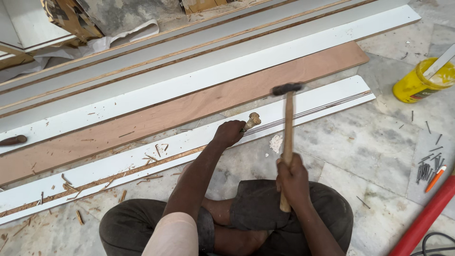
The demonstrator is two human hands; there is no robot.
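Note:
My left hand [228,133] grips a chisel [251,120] with a worn wooden handle, its tip set on the white laminated strip [327,102] lying across the floor. In my right hand [293,178] is a wooden-handled hammer [287,118], its dark head raised above and right of the chisel's top. A long groove along the strip shows bare wood to the left of the chisel, with wood chips scattered around it.
A brown plywood board [189,106] and several long white boards [227,66] lie beyond the strip. A yellow tub [419,83] stands at the right, loose nails [429,168] and an orange pencil [434,179] near a red pipe [424,220]. My crossed legs [256,213] fill the foreground.

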